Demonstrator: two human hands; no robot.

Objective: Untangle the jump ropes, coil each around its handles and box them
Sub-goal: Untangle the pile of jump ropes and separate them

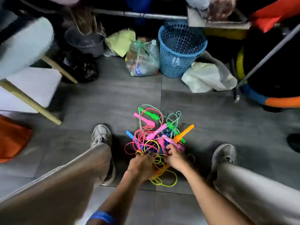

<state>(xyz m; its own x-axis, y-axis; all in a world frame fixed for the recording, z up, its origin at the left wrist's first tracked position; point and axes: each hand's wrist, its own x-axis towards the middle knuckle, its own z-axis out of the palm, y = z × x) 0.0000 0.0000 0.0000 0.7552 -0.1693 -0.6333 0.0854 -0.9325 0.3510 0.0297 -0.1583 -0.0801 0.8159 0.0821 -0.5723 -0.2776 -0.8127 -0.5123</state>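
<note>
Grey tiled floor (113, 101), a cluttered corner, and there's a blue basket (181, 49) up against the back with a clear bag of bottles (142, 60) just beside it. Down in the middle, between the person's two shoes, sits the pile of jump ropes (155, 137), and it's a proper knot: green, pink, orange and blue handles poking out every way, cords looped over and under each other. The green handle (148, 113) lies at the far edge, the orange handle (184, 133) sticks out to the right, and yellow cord (164, 179) spills toward the camera.

How far along? By the look of it, barely started. No rope lies separate, none is wound round its handles, and no box for them can be picked out here. All the untangling, coiling and boxing looks to be ahead.

Now the grip. The left hand (141, 164) is down in the near side of the pile, fingers curled into the yellow and pink loops, gripping cord. The right hand (175, 155) is in at the pink handles, fingers bent around one, though motion blur hides exactly which strand it has.
</note>
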